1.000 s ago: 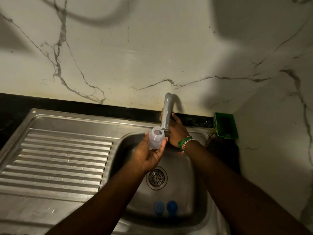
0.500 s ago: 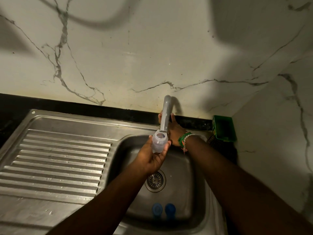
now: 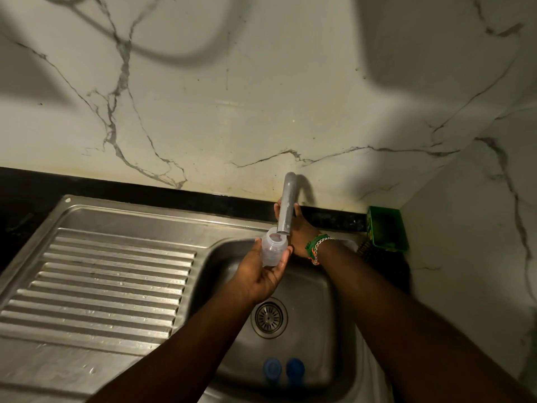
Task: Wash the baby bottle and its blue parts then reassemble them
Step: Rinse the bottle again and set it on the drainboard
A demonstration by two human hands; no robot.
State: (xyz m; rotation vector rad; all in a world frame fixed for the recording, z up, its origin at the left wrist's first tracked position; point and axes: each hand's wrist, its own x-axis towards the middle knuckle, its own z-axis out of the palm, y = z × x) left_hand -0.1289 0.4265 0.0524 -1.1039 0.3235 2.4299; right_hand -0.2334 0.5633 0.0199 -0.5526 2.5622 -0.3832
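Under the spout (image 3: 286, 207), in the head view, the left hand (image 3: 261, 274) held the bottle (image 3: 273, 250) upright, with the fingers curled round its lower body and the open mouth just below the end of the spout. The bottle was clear and without cap, and it stood over the back part of the sink (image 3: 328, 289). I could not see a stream of water; if some water was already inside the bottle, the picture was too dim to tell.

The right hand (image 3: 297, 228) was behind the spout, near the wall, with a bracelet (image 3: 316, 247) on the wrist. Two fingers showed on both sides of the pipe, but the rest was hidden, so I cannot tell if this hand was gripping a tap handle or only touching it.

The two blue parts (image 3: 283, 369) lay side by side on the floor of the sink, at the near edge, well apart from the drain (image 3: 268, 317). They seemed not yet washed, so the task looked to be in its early part: rinsing the bottle.

Some things could go wrong from here. If the tap opens too strongly, the water may hit the rim of the bottle and splash out, because the mouth is narrow and sits a little beside the spout's centre. A wet bottle may also slip from the hand. A strong flow in the sink could push the light blue parts toward the drain.
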